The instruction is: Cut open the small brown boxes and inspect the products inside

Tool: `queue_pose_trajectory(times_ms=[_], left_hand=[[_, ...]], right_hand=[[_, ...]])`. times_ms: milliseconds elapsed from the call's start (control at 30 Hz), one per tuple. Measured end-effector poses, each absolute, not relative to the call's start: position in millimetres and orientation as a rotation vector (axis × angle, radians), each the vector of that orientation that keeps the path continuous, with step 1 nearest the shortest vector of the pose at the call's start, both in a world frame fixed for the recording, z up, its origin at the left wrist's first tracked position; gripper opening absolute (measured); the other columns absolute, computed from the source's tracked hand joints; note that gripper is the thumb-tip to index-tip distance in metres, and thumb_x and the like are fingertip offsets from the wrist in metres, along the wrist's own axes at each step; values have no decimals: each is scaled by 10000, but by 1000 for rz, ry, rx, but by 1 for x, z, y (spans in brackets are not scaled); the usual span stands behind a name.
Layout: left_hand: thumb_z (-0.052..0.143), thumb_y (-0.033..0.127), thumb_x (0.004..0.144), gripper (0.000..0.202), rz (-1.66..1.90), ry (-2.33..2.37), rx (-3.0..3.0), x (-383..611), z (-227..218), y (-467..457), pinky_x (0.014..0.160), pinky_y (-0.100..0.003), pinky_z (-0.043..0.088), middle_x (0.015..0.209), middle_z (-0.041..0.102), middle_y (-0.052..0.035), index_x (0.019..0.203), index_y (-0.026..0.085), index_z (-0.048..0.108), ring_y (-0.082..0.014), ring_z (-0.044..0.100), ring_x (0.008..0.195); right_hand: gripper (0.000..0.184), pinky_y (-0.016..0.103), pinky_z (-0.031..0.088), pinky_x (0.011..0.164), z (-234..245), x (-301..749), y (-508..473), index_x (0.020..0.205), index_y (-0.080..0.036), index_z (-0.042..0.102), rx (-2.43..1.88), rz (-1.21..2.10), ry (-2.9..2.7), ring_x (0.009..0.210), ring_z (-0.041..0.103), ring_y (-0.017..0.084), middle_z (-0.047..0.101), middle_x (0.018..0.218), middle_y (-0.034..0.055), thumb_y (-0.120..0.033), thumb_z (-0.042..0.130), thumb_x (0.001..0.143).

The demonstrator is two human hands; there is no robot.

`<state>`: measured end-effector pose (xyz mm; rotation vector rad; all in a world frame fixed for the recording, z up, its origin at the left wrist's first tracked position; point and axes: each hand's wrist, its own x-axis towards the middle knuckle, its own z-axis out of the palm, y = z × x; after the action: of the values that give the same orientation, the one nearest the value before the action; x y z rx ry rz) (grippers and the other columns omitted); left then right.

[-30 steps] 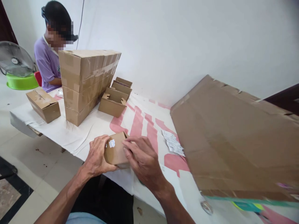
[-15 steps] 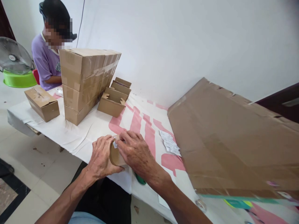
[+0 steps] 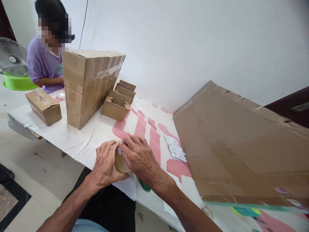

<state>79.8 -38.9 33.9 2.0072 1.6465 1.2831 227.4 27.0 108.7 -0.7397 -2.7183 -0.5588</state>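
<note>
A small brown cardboard box (image 3: 119, 164) sits at the near edge of the table, with a small white sticker (image 3: 119, 150) on its top. My left hand (image 3: 105, 162) wraps round its left side, thumb under the near face. My right hand (image 3: 138, 156) lies over the top and right side, with the fingertips pressed down at the sticker. Most of the box is hidden under both hands.
A big flattened cardboard sheet (image 3: 238, 145) fills the right. A sticker sheet (image 3: 175, 148) lies on the white and pink cloth (image 3: 96, 132). Behind stand a stack of taped cartons (image 3: 89, 83), open small boxes (image 3: 117, 104) and one carton (image 3: 43, 106). A person in purple (image 3: 43, 64) sits far left, near a fan (image 3: 12, 58).
My right hand slid up from the box's right side onto its top and now covers the sticker. My left hand closed in tighter. The person at the far end leaned left.
</note>
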Motion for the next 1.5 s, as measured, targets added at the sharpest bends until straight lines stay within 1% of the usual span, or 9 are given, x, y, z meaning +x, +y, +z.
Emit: queue_pose_trajectory(times_ms=[267, 400, 567, 733, 900, 1067, 1200, 1333, 1500], left_hand=[[967, 410, 526, 1106, 1266, 1647, 2001, 80, 34, -39, 1091, -619, 414, 1483, 551, -215, 1480, 223, 438, -465, 515, 1358], [956, 416, 543, 1092, 1267, 1645, 1996, 81, 34, -39, 1091, -617, 412, 1486, 549, -202, 1487, 240, 436, -467, 511, 1359], [964, 403, 536, 1108, 1242, 1616, 2016, 82, 37, -40, 1093, -635, 411, 1492, 543, -202, 1491, 243, 424, -471, 502, 1370], [944, 384, 552, 1115, 1231, 1606, 2017, 85, 40, -41, 1086, -656, 406, 1484, 548, -214, 1508, 233, 391, -482, 501, 1374], [930, 372, 559, 1119, 1228, 1614, 2004, 86, 41, -41, 1079, -659, 409, 1484, 546, -212, 1522, 233, 379, -484, 497, 1378], [927, 360, 563, 1130, 1218, 1612, 2012, 86, 40, -41, 1083, -657, 404, 1496, 537, -212, 1530, 235, 355, -486, 493, 1378], [936, 351, 550, 1128, 1231, 1634, 2016, 87, 41, -41, 1080, -640, 414, 1483, 549, -220, 1515, 222, 366, -482, 500, 1373], [935, 347, 543, 1122, 1228, 1642, 2011, 88, 42, -42, 1074, -638, 420, 1478, 552, -225, 1506, 206, 378, -476, 503, 1370], [929, 347, 552, 1106, 1250, 1641, 2019, 88, 41, -41, 1073, -638, 422, 1483, 549, -218, 1505, 211, 386, -469, 504, 1372]], right_hand=[[158, 399, 368, 879, 105, 228, 29, 954, -183, 690, -747, -560, -2708, 956, 521, 257, 662, 973, 87, -99, 558, 974], [174, 398, 358, 863, 106, 229, 31, 939, -189, 685, -750, -556, -2712, 940, 511, 252, 659, 965, 86, -99, 542, 978], [172, 395, 331, 807, 111, 227, 36, 876, -193, 685, -778, -578, -2754, 899, 498, 252, 664, 919, 88, -56, 588, 912], [150, 411, 332, 797, 112, 222, 41, 830, -197, 675, -809, -632, -2787, 912, 498, 272, 649, 903, 102, -72, 627, 897], [200, 399, 336, 796, 113, 221, 42, 822, -194, 656, -804, -662, -2830, 894, 491, 265, 637, 912, 99, 3, 676, 797], [170, 412, 351, 789, 112, 221, 39, 834, -198, 662, -759, -775, -2833, 888, 474, 281, 635, 907, 114, -30, 637, 823], [199, 414, 356, 817, 111, 223, 38, 840, -193, 667, -715, -870, -2820, 875, 461, 279, 624, 890, 112, -2, 624, 804], [185, 413, 358, 839, 111, 226, 38, 850, -188, 666, -689, -823, -2819, 877, 462, 275, 619, 893, 106, -13, 609, 834], [192, 389, 352, 812, 112, 228, 41, 850, -185, 674, -657, -716, -2784, 880, 471, 270, 626, 881, 99, -15, 586, 871]])
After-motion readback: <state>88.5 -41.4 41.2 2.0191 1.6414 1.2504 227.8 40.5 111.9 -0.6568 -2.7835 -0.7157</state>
